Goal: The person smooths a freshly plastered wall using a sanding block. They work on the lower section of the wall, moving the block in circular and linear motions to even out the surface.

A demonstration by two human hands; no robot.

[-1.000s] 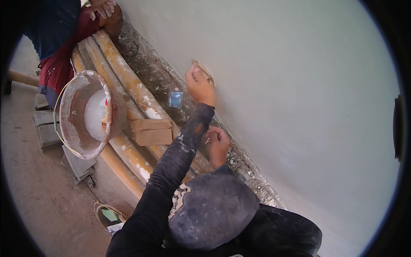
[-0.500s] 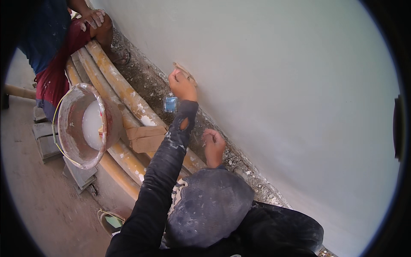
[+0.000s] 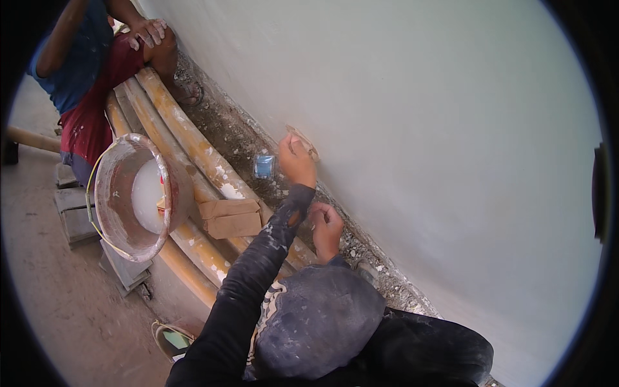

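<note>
My left hand (image 3: pixel 298 164) is closed on a tan sheet of sandpaper (image 3: pixel 304 140), pressed against the pale wall (image 3: pixel 438 142) low down near its foot. Its black sleeve, holed near the wrist, reaches across from the lower left. Closer to me, my right hand (image 3: pixel 327 232) hangs beside my dusty grey knee (image 3: pixel 322 316), fingers curled in. Whatever they may hold is hidden, and the knee covers most of that forearm. A small clear packet with blue in it (image 3: pixel 264 166) lies on the rubble left of my left hand.
A stained bucket (image 3: pixel 109 213) with white material stands by yellow paint-spotted poles (image 3: pixel 193 138). Folded brown paper (image 3: pixel 231 219) rests on the poles. Grey blocks (image 3: pixel 77 216) and a smaller bucket (image 3: pixel 171 338) are at left. A person in red shorts (image 3: pixel 87 132) sits at the far left.
My left hand has slid down along the wall toward me with the sandpaper. The right hand stays by the knee. The view has shifted slightly, and the other person's forearm now shows raised.
</note>
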